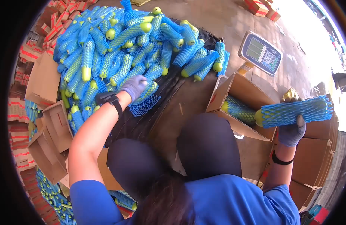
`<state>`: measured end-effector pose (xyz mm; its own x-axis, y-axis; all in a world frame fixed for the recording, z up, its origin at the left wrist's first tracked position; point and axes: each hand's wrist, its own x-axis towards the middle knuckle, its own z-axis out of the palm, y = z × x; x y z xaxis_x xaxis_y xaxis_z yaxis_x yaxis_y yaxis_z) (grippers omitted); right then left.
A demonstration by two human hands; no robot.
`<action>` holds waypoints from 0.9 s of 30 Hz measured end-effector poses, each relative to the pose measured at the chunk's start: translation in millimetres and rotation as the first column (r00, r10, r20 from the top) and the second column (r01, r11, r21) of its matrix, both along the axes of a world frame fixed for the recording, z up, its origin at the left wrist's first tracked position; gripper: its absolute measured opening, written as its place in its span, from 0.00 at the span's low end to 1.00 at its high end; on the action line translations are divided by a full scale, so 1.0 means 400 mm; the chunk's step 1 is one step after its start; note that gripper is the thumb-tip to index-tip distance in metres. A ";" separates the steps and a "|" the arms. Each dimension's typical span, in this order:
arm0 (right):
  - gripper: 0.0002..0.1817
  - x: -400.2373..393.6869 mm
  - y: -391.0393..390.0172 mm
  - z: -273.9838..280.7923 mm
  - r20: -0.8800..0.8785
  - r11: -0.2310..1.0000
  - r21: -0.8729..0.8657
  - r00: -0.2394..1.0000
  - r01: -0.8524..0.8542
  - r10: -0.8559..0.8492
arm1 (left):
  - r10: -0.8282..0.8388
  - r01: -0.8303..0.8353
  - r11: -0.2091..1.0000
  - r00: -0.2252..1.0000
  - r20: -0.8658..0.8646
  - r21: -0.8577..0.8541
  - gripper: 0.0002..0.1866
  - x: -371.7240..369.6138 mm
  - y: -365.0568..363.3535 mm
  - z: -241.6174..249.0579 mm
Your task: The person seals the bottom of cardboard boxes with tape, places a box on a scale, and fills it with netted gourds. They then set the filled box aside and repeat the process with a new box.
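Note:
My right hand [290, 129], in a grey-purple glove, grips a long pale-green gourd [293, 113] in a blue foam net. It holds the gourd sideways above the right end of an open cardboard box [233, 88]. Inside that box lies another netted gourd [238, 110]. My left hand [135, 87], gloved too, is on the near edge of a large pile of netted gourds [116, 67]. Its fingers are curled over a netted gourd [147, 93] there; the grip is partly hidden by the back of the hand.
A scale display [261, 53] stands behind the box. Open empty cartons [49, 153] sit at the left, with stacked red-marked boxes [21, 138] beyond. Closed cartons [310, 157] are stacked at the right. My knees [208, 150] are close to the box.

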<state>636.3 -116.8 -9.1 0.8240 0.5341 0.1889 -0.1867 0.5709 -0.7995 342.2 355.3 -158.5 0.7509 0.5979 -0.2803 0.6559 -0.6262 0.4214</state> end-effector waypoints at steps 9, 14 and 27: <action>0.37 -0.047 0.129 -0.086 -0.045 0.989 0.115 0.994 -0.092 0.098 | 0.308 -0.195 0.944 0.813 -0.493 0.268 0.58 0.101 0.001 -0.211; 0.39 -0.013 0.131 -0.095 -0.156 0.990 0.100 0.981 -0.103 0.118 | 0.404 -0.308 0.901 0.852 -0.332 0.305 0.55 0.096 0.031 -0.305; 0.39 0.002 0.238 -0.160 -0.212 0.981 0.027 0.958 -0.190 0.191 | 0.591 -0.777 0.265 0.599 0.541 0.571 0.41 -0.325 0.477 -0.013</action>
